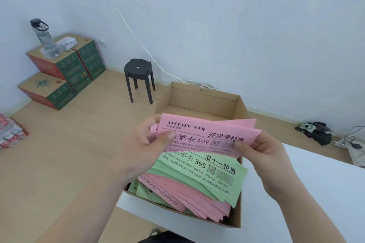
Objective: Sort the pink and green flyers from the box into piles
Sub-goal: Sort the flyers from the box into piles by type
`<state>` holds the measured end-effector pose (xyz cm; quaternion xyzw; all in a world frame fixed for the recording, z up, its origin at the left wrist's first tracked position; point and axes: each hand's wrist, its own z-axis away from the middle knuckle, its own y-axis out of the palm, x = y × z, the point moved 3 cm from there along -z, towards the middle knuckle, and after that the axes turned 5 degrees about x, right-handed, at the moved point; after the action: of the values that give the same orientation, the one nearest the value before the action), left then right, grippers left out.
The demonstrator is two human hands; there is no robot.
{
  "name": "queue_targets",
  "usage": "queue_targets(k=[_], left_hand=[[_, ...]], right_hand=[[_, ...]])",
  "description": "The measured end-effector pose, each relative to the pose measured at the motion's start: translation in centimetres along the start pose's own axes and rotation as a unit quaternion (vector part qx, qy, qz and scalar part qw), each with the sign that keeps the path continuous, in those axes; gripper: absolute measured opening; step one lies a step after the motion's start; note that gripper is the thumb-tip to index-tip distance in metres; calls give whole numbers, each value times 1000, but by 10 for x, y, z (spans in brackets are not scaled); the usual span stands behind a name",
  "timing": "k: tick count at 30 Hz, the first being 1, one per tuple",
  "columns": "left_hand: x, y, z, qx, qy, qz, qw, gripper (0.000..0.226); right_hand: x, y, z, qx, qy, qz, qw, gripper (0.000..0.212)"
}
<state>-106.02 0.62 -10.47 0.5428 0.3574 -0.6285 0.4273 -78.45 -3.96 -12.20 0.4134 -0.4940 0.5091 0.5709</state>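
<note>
We hold a thin bundle of pink flyers (209,134) above the cardboard box (199,94), which sits at the edge of the white table (320,183). The left hand (148,144) pinches the bundle's left edge, thumb on top. The right hand (262,150) pinches the lower right edge in the same way. Inside the box, green flyers (207,173) lie fanned over a lower pink layer (187,197). We judge the sheets light, thin and limp, so they are likely to sag when unsupported and slide across one another. We recommend gripping opposite edges, thumbs above and fingers beneath, and keeping the bundle squared so that loose sheets do not slip out.
</note>
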Motion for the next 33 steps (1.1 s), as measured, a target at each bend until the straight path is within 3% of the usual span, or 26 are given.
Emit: queue_targets(k=[6, 12, 17, 20, 23, 26, 29, 33], left_hand=[[34, -4, 6, 2, -18, -14, 1000, 22], [26, -1, 4, -14, -10, -133, 991, 24], [29, 9, 1, -9, -7, -155, 988, 22], [22, 10, -2, -13, 12, -218, 976, 26], [5, 15, -13, -8, 6, -209, 978, 23], [-10, 45, -30, -2, -8, -183, 983, 20], [-15, 107, -48, 19, -16, -171, 985, 15], [6, 216, -80, 81, -53, -157, 983, 18]], right_hand=[[-23, 8, 3, 20, 0, 33, 999, 24], [-17, 24, 0, -53, 26, -47, 997, 64], [-23, 33, -7, -117, 63, -45, 990, 37], [-25, 31, -10, -114, 70, -92, 987, 60], [-11, 20, -8, -58, 51, -91, 993, 85], [1, -14, 2, -14, 29, -89, 996, 57], [-12, -76, 18, -50, 65, -48, 995, 28], [-51, -173, 51, -101, 162, -36, 981, 17]])
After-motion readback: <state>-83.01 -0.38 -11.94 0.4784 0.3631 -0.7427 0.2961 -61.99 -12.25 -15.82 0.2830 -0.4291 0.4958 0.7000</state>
